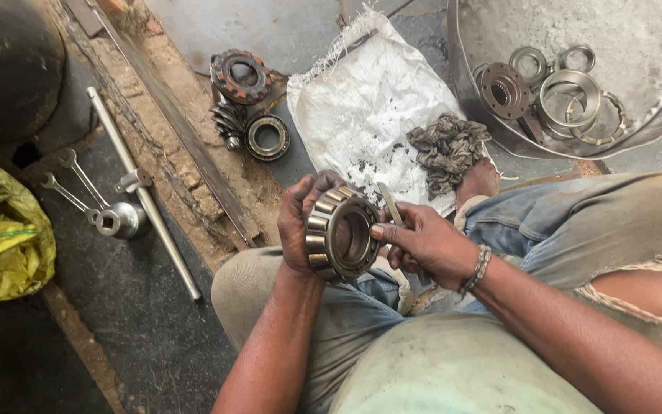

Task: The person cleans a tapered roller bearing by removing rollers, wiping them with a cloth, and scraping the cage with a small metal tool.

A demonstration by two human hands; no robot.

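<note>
**Roller bearing held in both hands over the lap**

A tapered roller bearing (342,236) sits between the person's two hands, above the knees and just in front of the white sack. Its steel rollers face the camera on the left side, and the bore is open toward the right.

The left hand (300,222) cups the bearing from behind and from the left, with fingers curled over the top of the roller cage and the palm against its outer side. The grip is closed round the part.

The right hand (423,244) comes in from the right. Its thumb presses on the bearing's inner rim, and its fingers are closed on a thin flat metal strip (389,202) that stands up beside the bearing's right edge. A beaded bracelet (478,268) circles that wrist.

Beyond the hands, a white sack (362,100) lies spread on the floor, with a crumpled rag (447,149) on its right part. A bare foot shows just right of the rag.

To the upper right, a wide metal pan (653,46) holds several rings and a flanged hub (503,90).

Left of the sack lie a rusty bearing (240,75), a gear (230,121) and a smaller bearing ring (267,136).

Farther left, a long steel bar (143,192) crosses the dark floor, with two spanners (78,182) and a socket (116,221) beside it. A yellow bag (1,230) lies at the left edge.
</note>
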